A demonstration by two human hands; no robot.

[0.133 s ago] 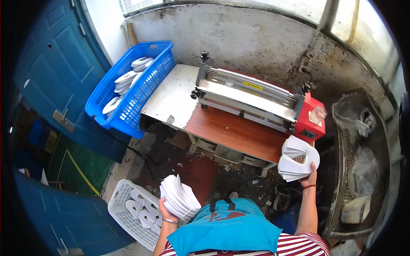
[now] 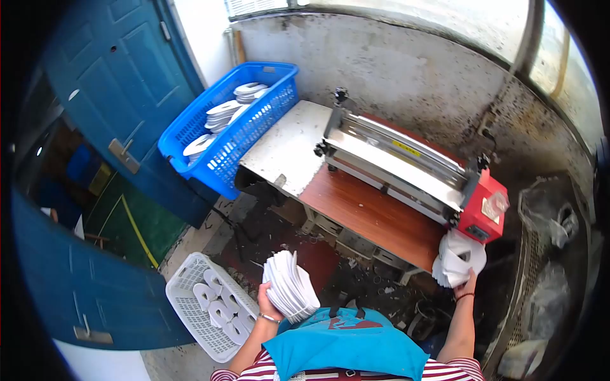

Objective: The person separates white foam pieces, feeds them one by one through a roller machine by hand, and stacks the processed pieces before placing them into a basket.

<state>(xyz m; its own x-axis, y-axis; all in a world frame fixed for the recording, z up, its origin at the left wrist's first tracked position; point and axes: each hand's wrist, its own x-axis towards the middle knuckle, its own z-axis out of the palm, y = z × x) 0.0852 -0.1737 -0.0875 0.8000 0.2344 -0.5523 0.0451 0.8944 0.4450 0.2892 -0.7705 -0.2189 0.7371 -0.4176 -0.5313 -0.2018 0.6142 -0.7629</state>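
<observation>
My left hand [image 2: 269, 305] is wrapped round a thick stack of white cut-out pieces [image 2: 290, 287], held upright in front of the blue apron [image 2: 346, 346]. At the right end of the brown tabletop [image 2: 375, 222], my right hand [image 2: 467, 286] grips a fanned stack of white pieces [image 2: 451, 267] with an opening in the middle. That stack is just below the red end housing of a roller machine [image 2: 400, 166]; whether it rests on the table edge I cannot tell.
A blue basket [image 2: 238, 143] with white ring-shaped pieces stands at the table's left end. On the floor at lower left is a white basket [image 2: 181, 298] holding more pieces. A dark rack [image 2: 530, 279] with plastic bags lines the right side. Scraps litter the floor.
The whole view has shifted, so the table and machine appear further right. The stack in my right hand looks more curled and fanned. Both hands keep their stacks.
</observation>
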